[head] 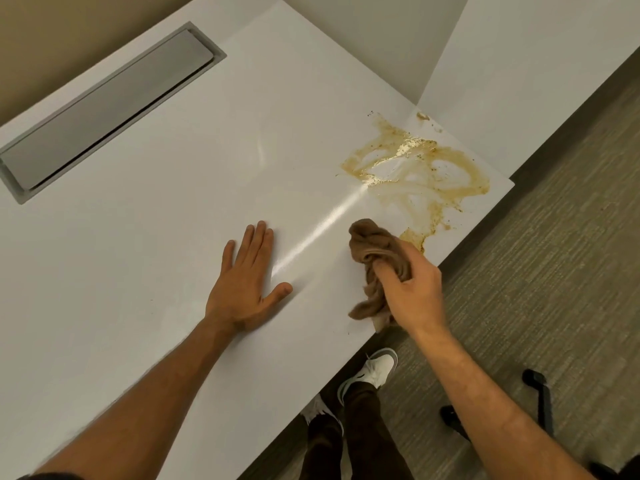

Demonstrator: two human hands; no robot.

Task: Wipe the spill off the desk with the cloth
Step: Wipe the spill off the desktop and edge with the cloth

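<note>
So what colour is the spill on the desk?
Yellowish brown spill, with darker specks; head view.

1. The wide middle of the white desk (156, 216) is left bare; free passage is offered there.
2. The near centre is taken up by the left hand (242, 285), laid flat with fingers spread.
3. Just beside the near edge, room is taken by the right hand (412, 292), closed around the bunched brown cloth (375, 252).
4. The corner beyond the cloth is covered by the brown spill (415, 168), which lies flat and blocks no passage.
5. The far left is occupied by a grey cable hatch (110, 109), set into the surface with its lid slightly raised.
6. The far right is bounded by an upright white panel (519, 57).
</note>
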